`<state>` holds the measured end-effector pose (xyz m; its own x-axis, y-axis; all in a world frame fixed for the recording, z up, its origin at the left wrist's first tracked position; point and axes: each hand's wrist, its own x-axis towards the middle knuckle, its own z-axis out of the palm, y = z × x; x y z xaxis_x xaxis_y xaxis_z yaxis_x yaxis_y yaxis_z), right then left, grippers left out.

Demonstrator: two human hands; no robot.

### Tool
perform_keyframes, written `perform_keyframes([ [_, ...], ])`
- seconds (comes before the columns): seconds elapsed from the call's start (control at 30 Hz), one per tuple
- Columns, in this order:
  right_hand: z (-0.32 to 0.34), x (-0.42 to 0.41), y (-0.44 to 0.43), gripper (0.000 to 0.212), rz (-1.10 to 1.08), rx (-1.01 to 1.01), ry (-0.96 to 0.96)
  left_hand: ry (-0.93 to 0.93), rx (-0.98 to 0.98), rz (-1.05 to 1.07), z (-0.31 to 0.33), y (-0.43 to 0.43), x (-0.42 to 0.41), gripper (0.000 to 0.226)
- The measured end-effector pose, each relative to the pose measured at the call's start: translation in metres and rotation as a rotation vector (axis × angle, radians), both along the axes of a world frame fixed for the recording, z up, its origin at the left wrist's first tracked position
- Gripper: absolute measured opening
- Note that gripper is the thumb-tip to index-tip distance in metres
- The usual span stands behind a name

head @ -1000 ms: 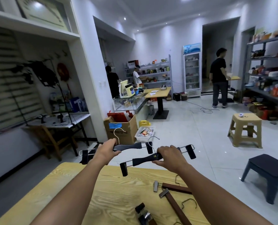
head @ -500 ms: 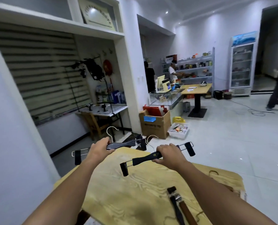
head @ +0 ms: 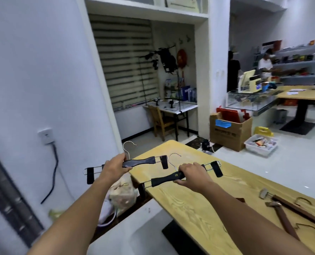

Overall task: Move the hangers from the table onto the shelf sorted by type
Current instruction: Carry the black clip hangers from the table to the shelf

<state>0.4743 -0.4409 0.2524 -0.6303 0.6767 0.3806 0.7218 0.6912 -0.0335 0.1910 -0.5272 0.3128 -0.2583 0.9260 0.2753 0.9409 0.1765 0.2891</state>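
My left hand (head: pixel 114 166) grips a black clip hanger (head: pixel 142 161) by its bar, its metal hook pointing up, held past the table's left edge. My right hand (head: pixel 191 173) grips a second black clip hanger (head: pixel 164 179) over the wooden table (head: pixel 195 208). Both hangers are level and in the air. Two brown wooden clip hangers (head: pixel 289 210) lie on the table at the right. No shelf for the hangers is identifiable in view.
A white wall with a socket (head: pixel 46 135) and hanging cable is close on the left. A plastic bag (head: pixel 121 194) sits below the table's left end. Ahead are a small desk with a chair (head: pixel 162 122), a cardboard box (head: pixel 230 133) and a white bin (head: pixel 260 144).
The view has swung left: the wall fills the left side and the table now lies to the right. Both hands keep hold of their black hangers, carried leftward.
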Motion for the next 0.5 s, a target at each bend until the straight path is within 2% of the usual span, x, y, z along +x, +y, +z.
perform_keyframes([
  [0.3,-0.005,-0.12,-0.039,0.037,0.322,-0.017,-0.043,-0.025,-0.016,0.333,-0.015,-0.133,-0.081,0.028],
  [0.5,-0.001,-0.185,-0.077,0.037,0.525,-0.038,-0.032,0.001,-0.036,0.546,-0.012,-0.216,-0.1,0.023],
])
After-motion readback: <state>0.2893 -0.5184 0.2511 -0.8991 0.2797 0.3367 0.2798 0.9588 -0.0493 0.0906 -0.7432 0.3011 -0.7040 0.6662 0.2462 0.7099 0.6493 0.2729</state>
